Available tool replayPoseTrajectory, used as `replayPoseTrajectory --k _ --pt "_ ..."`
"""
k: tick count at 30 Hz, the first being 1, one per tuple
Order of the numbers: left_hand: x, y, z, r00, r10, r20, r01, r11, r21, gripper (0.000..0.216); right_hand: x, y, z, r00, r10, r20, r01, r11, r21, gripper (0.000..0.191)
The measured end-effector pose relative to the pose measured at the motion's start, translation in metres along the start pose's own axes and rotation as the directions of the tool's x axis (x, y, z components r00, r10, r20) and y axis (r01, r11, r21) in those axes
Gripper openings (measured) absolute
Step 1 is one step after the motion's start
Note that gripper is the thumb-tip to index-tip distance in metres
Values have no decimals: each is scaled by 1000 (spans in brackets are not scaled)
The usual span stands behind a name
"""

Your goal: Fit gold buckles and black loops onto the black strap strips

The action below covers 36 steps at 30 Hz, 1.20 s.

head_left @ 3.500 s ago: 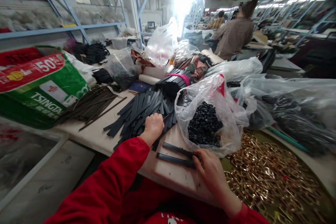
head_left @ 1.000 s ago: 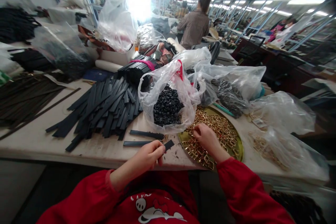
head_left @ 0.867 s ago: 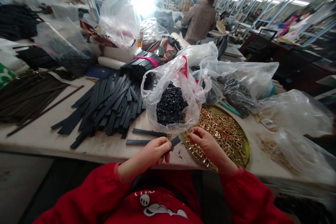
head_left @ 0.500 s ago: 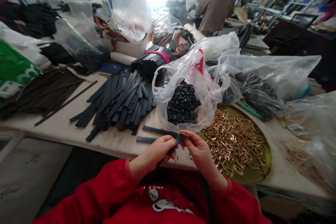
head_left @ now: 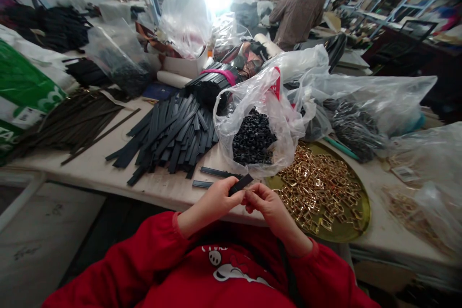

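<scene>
My left hand [head_left: 222,198] is closed on a black strap [head_left: 242,183], pinched between thumb and fingers, its flat end sticking out up and to the right. Close beside it, my right hand [head_left: 263,200] has thumb and fingertips pressed together near the strap's lower side; whatever they pinch is too small and covered to make out. Two more black straps [head_left: 202,184] lie on the table just beyond my left hand. To the right of my right hand is a round gold-coloured tray [head_left: 365,211] heaped with small gold metal buckles [head_left: 321,185].
Ahead stands an open clear plastic bag [head_left: 225,147] of small black loops [head_left: 252,139]. A pile of black straps [head_left: 173,134] lies left of it, with brown strips [head_left: 83,125] farther left. More filled plastic bags [head_left: 390,101] sit at right. A person [head_left: 299,9] stands beyond the table.
The strap end has turned and now points up and right from my left hand. My right fingers have come off that end and sit lower beside it. The view has shifted slightly.
</scene>
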<state>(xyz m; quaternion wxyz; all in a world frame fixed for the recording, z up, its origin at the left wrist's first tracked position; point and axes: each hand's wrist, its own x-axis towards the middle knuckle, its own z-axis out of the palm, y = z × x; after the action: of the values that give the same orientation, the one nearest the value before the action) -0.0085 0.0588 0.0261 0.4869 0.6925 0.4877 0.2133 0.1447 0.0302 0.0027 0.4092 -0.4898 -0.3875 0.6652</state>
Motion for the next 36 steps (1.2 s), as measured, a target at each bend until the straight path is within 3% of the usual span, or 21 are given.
replayPoseTrajectory --k 4,11,17,23,31,36 --pt "-9 1 1 996 76 51 -80 994 70 17 -4 5 -1 1000 3 7 -3 999 52 31" --pt "-19 -4 8 999 39 -30 -31 971 236 30 -3 10 3 970 122 -212 -12 889 457 22" --pt "-24 -5 14 999 28 -21 -24 981 195 28 -9 11 14 974 29 -225 85 873 480 15" --pt "-26 -7 22 994 100 -47 -90 978 186 30 -15 14 22 972 79 -222 56 837 544 27" --pt "-33 -7 19 998 62 30 -64 995 75 24 -19 16 11 957 23 -288 110 893 437 22" --pt "-33 -7 14 999 15 34 -11 992 -125 23 -22 17 15 972 -121 -202 148 981 127 21"
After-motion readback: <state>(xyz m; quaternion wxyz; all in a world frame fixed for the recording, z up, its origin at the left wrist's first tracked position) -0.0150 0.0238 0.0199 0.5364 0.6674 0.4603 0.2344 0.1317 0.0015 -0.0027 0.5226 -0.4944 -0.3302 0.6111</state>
